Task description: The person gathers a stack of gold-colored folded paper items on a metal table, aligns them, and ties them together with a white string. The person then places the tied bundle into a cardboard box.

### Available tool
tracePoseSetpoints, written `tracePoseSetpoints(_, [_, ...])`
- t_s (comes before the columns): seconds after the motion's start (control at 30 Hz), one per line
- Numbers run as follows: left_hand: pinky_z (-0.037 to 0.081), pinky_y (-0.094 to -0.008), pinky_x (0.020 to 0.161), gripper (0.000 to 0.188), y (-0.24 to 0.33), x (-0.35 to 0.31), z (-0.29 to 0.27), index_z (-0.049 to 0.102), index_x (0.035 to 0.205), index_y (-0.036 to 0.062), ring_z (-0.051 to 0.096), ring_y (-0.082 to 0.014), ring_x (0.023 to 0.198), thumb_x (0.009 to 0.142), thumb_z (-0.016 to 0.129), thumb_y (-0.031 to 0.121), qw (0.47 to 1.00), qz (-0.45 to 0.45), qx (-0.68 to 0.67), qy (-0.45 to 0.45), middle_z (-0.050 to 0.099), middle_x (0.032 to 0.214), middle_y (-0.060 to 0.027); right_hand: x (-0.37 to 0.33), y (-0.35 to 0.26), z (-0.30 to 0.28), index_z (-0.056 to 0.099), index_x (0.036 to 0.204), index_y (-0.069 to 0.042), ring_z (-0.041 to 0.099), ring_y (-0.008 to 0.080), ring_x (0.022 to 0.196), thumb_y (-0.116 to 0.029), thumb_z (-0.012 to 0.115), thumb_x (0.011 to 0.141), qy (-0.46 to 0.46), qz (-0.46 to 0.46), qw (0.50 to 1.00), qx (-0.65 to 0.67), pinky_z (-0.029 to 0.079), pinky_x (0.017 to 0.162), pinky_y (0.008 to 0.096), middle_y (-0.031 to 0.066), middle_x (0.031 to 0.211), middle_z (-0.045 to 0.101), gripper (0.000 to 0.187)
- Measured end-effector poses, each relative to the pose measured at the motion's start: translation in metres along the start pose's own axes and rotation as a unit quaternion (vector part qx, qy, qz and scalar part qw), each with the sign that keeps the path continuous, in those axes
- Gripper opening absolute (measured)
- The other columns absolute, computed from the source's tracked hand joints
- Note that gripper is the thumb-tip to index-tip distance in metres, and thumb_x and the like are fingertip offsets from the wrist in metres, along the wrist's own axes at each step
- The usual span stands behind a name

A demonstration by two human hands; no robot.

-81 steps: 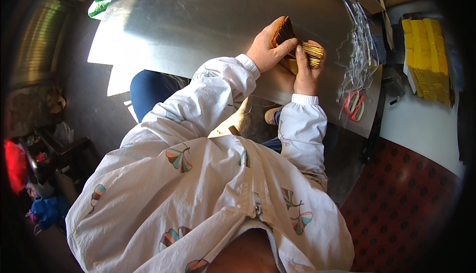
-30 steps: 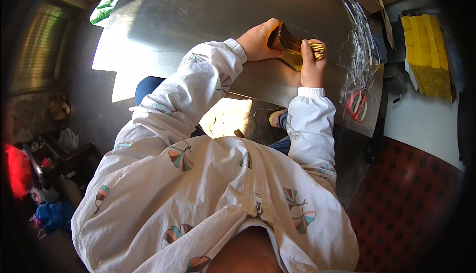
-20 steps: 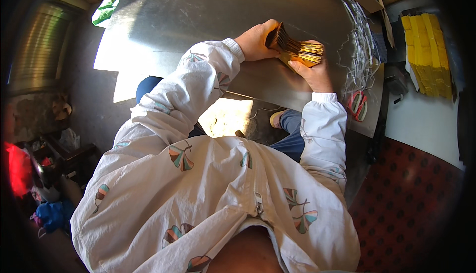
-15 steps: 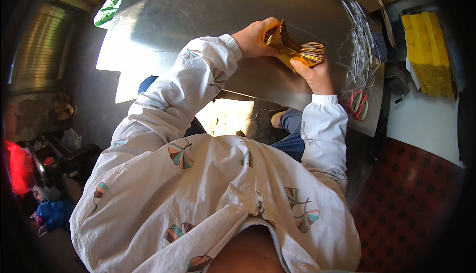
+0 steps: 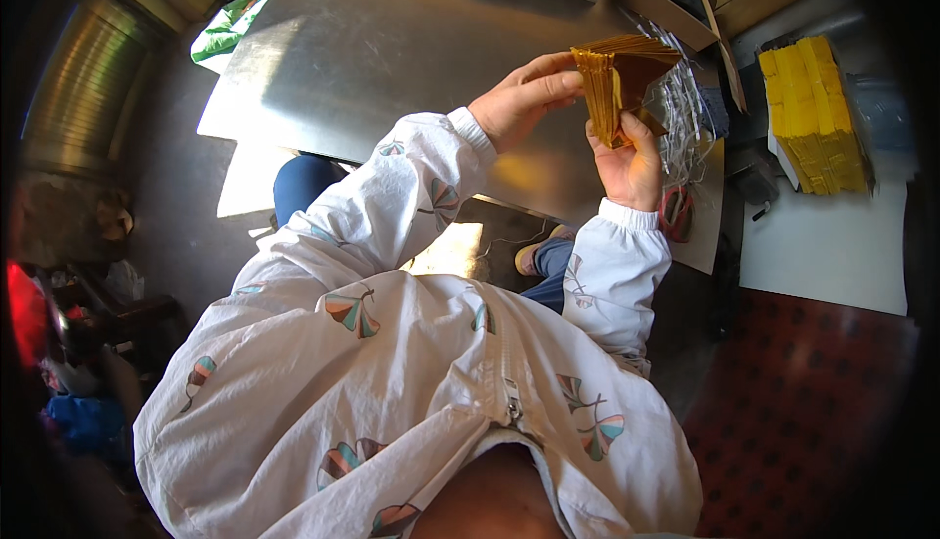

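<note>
One fanned golden stack [image 5: 632, 79] reaches beyond the fingers of the right hand [image 5: 629, 172], which are closed on its near end; the fingers of the left hand [image 5: 514, 103] are loosely parted beside its left edge, contact unclear. With one low pinch, the far leaves could splay or slip onto the bench [image 5: 421, 40] beneath.

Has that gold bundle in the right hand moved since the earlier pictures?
Yes, rightward in the view: the gold bundle now overlaps the white strips lying on the table, where earlier a gap showed between them.
</note>
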State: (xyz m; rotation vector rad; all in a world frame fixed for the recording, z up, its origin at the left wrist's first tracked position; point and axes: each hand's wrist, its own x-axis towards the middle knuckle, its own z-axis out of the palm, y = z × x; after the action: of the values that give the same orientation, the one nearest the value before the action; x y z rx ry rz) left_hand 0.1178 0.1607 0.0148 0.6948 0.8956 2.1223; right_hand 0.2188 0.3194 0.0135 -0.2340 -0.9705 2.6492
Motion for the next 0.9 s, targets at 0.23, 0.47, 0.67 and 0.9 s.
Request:
tracePoseSetpoints(0.23, [0.043, -0.0338, 0.097, 0.065, -0.011, -0.012, 0.046, 0.042, 0.130, -0.0042, 0.054, -0.0196, 0.112, 0.081, 0.075, 0.020, 0.988, 0.042, 0.132, 0.068, 0.056, 0.122, -0.0114, -0.014, 0.004, 0.000, 0.058, 0.111, -0.006, 0.059, 0.0163, 0.097, -0.009, 0.064, 0.084, -0.005, -0.036, 0.999, 0.015, 0.047, 0.083, 0.0331, 0.0039, 0.107, 0.063, 0.028])
tracePoseSetpoints(0.47, [0.049, -0.0288, 0.086, 0.050, -0.004, -0.010, 0.066, 0.050, 0.117, -0.0077, 0.061, -0.0173, 0.095, 0.083, 0.073, 0.021, 0.964, 0.023, 0.189, 0.186, 0.063, 0.105, -0.0118, -0.022, 0.010, 0.008, 0.057, 0.120, -0.005, 0.056, 0.0194, 0.109, -0.012, 0.065, 0.084, -0.036, -0.055, 0.998, -0.007, 0.042, 0.096, 0.0355, 0.0062, 0.117, 0.060, 0.038])
tracePoseSetpoints(0.67, [0.049, -0.0272, 0.085, 0.042, -0.008, -0.011, 0.065, 0.052, 0.113, -0.0079, 0.062, -0.0149, 0.091, 0.086, 0.069, 0.019, 0.968, 0.032, 0.165, 0.188, 0.065, 0.103, -0.0109, -0.025, 0.011, 0.011, 0.054, 0.123, -0.005, 0.055, 0.0177, 0.110, -0.011, 0.064, 0.085, -0.045, -0.083, 0.994, -0.046, 0.041, 0.097, 0.0343, 0.0052, 0.117, 0.060, 0.041])
tracePoseSetpoints(0.9, [0.051, -0.0241, 0.078, 0.029, -0.019, -0.011, 0.056, 0.055, 0.109, -0.0078, 0.063, -0.0131, 0.087, 0.089, 0.064, 0.011, 0.983, 0.087, 0.068, 0.149, 0.067, 0.099, -0.0102, -0.031, 0.014, 0.020, 0.054, 0.122, -0.004, 0.056, 0.0180, 0.109, -0.003, 0.064, 0.083, -0.014, -0.093, 0.993, -0.078, 0.043, 0.097, 0.0327, 0.0071, 0.117, 0.060, 0.041])
